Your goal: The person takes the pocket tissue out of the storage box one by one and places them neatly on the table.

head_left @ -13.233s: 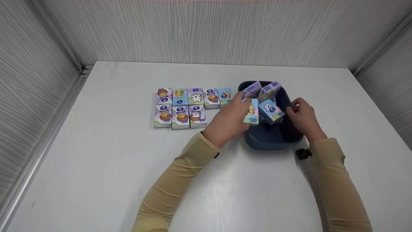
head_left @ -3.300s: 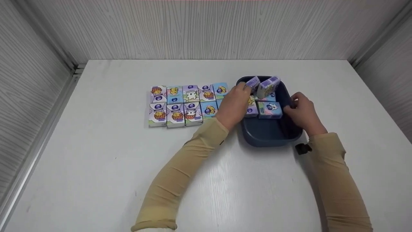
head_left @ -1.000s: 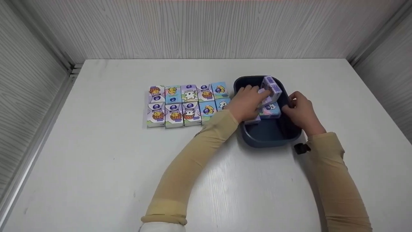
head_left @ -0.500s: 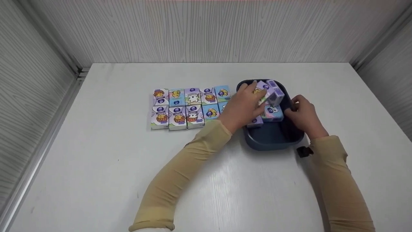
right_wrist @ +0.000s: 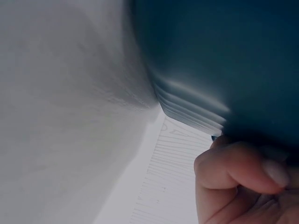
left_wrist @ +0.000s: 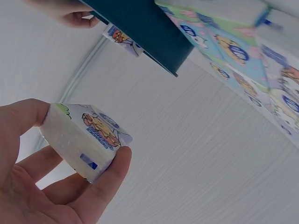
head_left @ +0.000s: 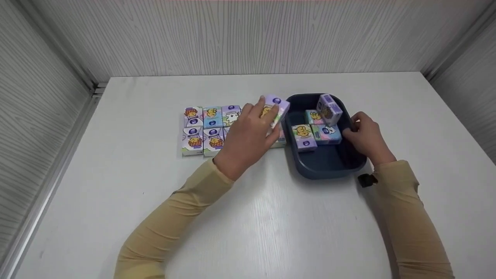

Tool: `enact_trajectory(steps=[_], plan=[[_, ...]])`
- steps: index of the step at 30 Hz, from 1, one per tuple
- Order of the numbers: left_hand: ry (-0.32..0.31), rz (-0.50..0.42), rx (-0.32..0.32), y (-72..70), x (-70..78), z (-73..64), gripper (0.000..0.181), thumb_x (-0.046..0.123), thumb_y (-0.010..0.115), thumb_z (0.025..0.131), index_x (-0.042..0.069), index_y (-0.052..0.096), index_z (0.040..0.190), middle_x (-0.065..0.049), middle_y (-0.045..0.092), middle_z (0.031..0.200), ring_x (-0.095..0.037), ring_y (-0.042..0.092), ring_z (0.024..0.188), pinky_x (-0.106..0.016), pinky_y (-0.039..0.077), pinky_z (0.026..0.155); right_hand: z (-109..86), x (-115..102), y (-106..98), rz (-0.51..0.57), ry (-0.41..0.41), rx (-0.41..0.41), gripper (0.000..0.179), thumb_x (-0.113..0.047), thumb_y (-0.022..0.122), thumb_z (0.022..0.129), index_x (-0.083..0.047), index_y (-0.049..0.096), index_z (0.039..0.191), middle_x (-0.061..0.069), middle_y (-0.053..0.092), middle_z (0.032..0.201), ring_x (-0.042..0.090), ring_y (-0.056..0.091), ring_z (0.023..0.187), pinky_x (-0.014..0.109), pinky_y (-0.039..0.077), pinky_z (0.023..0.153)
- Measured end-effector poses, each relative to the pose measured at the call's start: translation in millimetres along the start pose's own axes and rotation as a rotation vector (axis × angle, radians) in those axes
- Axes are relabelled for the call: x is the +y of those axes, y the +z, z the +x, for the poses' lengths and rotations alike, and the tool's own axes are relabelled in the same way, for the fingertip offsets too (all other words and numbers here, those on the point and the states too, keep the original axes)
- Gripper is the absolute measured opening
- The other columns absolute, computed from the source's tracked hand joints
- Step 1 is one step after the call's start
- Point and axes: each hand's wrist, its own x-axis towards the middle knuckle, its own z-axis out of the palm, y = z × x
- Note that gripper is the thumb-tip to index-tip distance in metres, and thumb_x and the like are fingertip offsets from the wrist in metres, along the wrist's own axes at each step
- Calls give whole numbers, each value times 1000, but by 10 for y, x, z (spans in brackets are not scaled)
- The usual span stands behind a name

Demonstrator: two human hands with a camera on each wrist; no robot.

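One small tissue packet (head_left: 283, 107) is pinched between the thumb and fingers of the left hand (head_left: 248, 135), its printed face partly covered by the fingertips. In the head view it hangs tilted by the near-left rim of the blue bin; the left wrist view shows a gap between it and both the bin and the other packets. The hold looks like a fingertip one, with the palm clear of the packet. A light, even squeeze should serve best, since a soft-looking packet could dent or twist if pressed hard; levelling it before it meets any surface, and keeping its edge off the rim, would probably keep it tidy.

Under and to the left of this grip, a two-row block of packets (head_left: 192, 141) lies with edges close together; the hand hides its middle, so I cannot tell how the hidden ones sit. Care is due there, as a low knuckle might nudge them out of line.

Just right of the grip stands the bin (head_left: 321, 173), holding three flat packets (head_left: 304, 138) and a propped one (head_left: 329, 110) toward its far right corner. On the bin's far side from the packet, the right hand (head_left: 365, 136) has its fingers curled at the rim, gripping it; a steady hold should stop the bin sliding on the white table (head_left: 232, 236).
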Motion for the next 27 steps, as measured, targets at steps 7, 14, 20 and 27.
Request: enact_trajectory(steps=[7, 14, 20, 27], plan=[[-30, 83, -59, -88, -175, -564, 39, 28, 61, 93, 7, 63, 126, -22, 54, 131, -34, 57, 106, -40, 53, 84, -1, 12, -6, -11, 13, 5, 24, -11, 53, 87, 1, 44, 106, 21, 59, 97, 27, 50, 81, 35, 41, 67], [-155, 138, -130, -229, -353, -1084, 41, 25, 70, 87, 3, 65, 121, -24, 59, 120, -36, 59, 96, -40, 56, 73, 8, -4, -3, -10, 1, 3, 23, -11, 53, 87, 1, 44, 105, 18, 58, 92, 26, 49, 79, 34, 40, 65], [-205, 214, -204, -176, -402, -1375, 42, 26, 73, 85, -1, 67, 116, -28, 60, 114, -35, 60, 87, -39, 57, 64, 9, -18, -9, -6, 9, 6, 23, -12, 52, 87, 0, 44, 104, 20, 58, 96, 27, 49, 80, 34, 41, 66], [-287, 267, -286, -113, -460, -1410, 46, 27, 72, 86, -7, 64, 116, -33, 58, 115, -40, 61, 89, -42, 56, 67, -2, -10, -3, -7, 16, 1, 24, -12, 52, 87, 1, 44, 105, 23, 61, 98, 27, 53, 79, 32, 43, 64]])
